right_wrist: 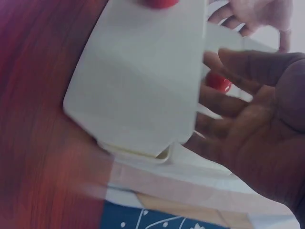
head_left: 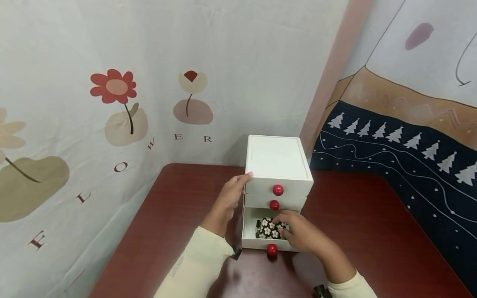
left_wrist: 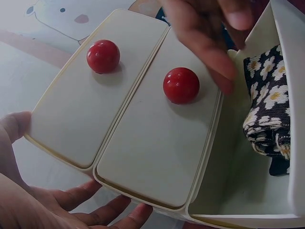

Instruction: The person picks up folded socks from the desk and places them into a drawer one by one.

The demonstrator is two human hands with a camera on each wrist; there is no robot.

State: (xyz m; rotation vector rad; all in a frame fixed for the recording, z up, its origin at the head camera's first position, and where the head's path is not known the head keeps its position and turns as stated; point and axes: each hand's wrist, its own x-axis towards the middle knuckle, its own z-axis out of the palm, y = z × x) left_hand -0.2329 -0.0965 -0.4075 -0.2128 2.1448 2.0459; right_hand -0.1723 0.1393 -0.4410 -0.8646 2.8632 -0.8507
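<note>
A white drawer cabinet (head_left: 278,158) with red knobs stands on the table, its bottom drawer (head_left: 249,231) pulled out. Inside that drawer lies a rolled-up black knit sock (left_wrist: 272,102) with white daisies. My left hand (head_left: 228,194) rests against the cabinet's left side, one fingertip at the upper front corner and the others spread along the side. Over the open drawer, my right hand (head_left: 298,231) hovers near the sock, fingers loosely bent with nothing between them. The left wrist view shows a gap between that hand and the sock.
Two upper drawers with red knobs (head_left: 278,190) are closed. A dark red table (head_left: 186,207) carries the cabinet. Behind it hangs a pale curtain (head_left: 231,54) with printed flowers, and a dark blue printed cloth (head_left: 402,165) hangs at the right.
</note>
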